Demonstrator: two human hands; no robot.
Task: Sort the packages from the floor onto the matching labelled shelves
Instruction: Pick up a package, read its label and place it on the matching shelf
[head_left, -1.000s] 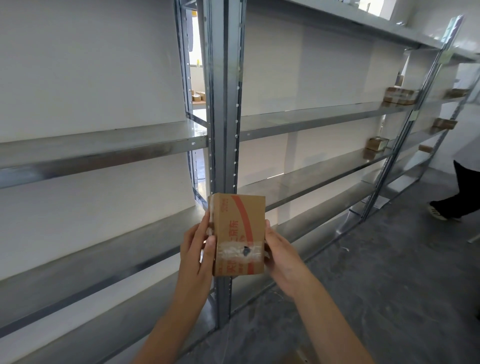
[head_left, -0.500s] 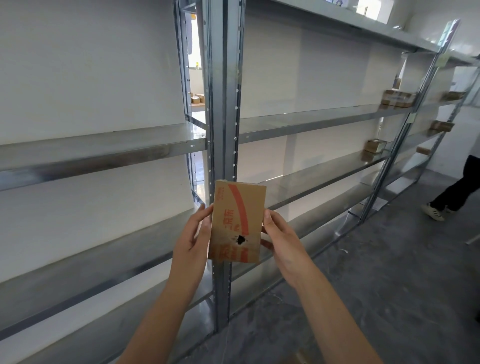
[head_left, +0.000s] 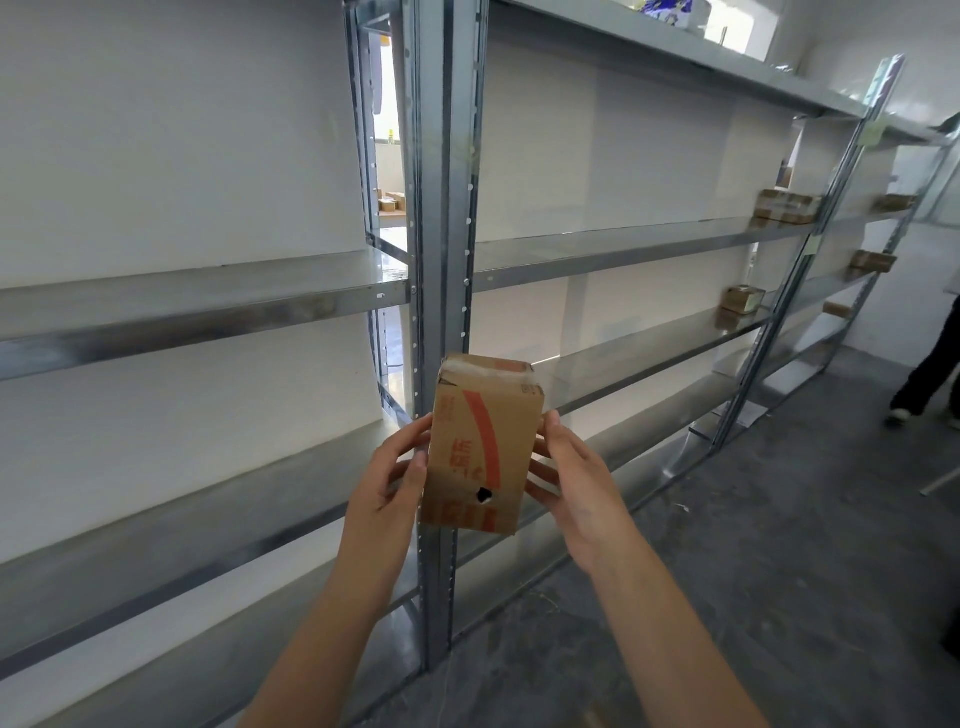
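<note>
A small brown cardboard package (head_left: 480, 447) with a red curved stripe, red print and a small dark hole is held upright in front of a metal shelf upright (head_left: 441, 208). My left hand (head_left: 392, 475) holds its left edge with thumb and fingers. My right hand (head_left: 574, 486) holds its right edge, fingers behind the box. Clear tape covers the package's top end. The metal shelves (head_left: 208, 306) to the left and right of the upright are bare where I stand.
Several brown packages (head_left: 787, 205) sit on shelves far right, another (head_left: 743, 299) one level lower. A person's dark trouser leg and shoe (head_left: 924, 379) stand at the right edge on the grey concrete floor (head_left: 753, 545).
The package has turned in my hands, so its taped top end now shows. The view has shifted slightly, and the person at the right stepped further right.
</note>
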